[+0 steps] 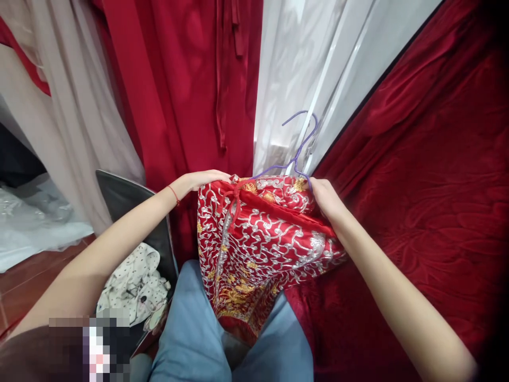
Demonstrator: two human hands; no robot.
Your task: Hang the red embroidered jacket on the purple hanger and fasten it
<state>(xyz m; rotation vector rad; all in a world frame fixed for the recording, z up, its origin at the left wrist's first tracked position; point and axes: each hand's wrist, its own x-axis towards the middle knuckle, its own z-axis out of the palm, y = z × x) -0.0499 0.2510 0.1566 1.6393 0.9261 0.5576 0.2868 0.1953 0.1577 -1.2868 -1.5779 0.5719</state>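
A red garment [258, 239] embroidered in silver and gold hangs from a purple wire hanger [298, 146] in front of me, draping down over my blue-jeaned knees. My left hand [204, 179] grips the garment's top left edge, near a red tie cord. My right hand [324, 196] holds the top right edge, just under the hanger's hook. A thin red string circles my left wrist.
Red curtains [186, 85] and a white sheer curtain [294, 69] hang behind. Red velvet cloth [429, 185] covers the right side. A dark chair [127, 201] at left carries a white dotted cloth [135, 281]. Pale fabric [35, 228] lies on the floor at far left.
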